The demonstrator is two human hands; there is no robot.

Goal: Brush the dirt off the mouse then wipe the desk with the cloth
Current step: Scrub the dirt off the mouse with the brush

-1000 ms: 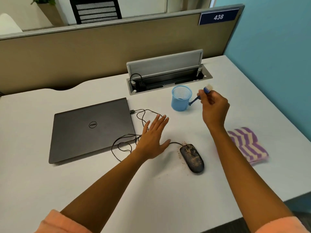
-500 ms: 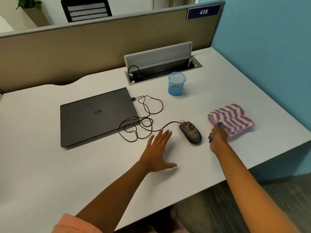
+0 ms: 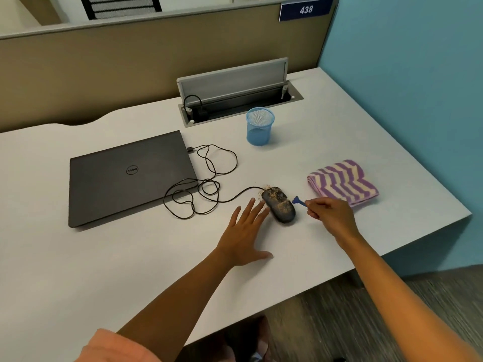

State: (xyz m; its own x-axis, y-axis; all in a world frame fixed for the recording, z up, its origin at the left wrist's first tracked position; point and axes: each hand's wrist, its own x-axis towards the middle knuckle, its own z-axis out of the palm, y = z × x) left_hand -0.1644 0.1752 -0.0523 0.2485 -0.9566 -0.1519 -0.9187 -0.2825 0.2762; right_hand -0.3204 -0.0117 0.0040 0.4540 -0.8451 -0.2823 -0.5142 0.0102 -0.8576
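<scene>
A black wired mouse (image 3: 278, 205) dusted with brown dirt lies on the white desk (image 3: 130, 257). My right hand (image 3: 329, 214) is shut on a small blue brush (image 3: 298, 200), whose blue end points at the mouse's right side; its bristles are not visible. My left hand (image 3: 245, 235) lies flat and open on the desk, fingertips touching the mouse's left edge. A folded purple and cream striped cloth (image 3: 343, 182) rests to the right of the mouse, just behind my right hand.
A closed dark laptop (image 3: 125, 176) sits to the left, with the mouse cable (image 3: 206, 186) coiled beside it. A blue mesh cup (image 3: 259, 126) stands behind the mouse, before an open cable hatch (image 3: 235, 90). The desk's front-right edge is near my right forearm.
My right hand carried the brush down from beside the blue cup to the mouse's right side. My left hand shifted to the mouse's left edge.
</scene>
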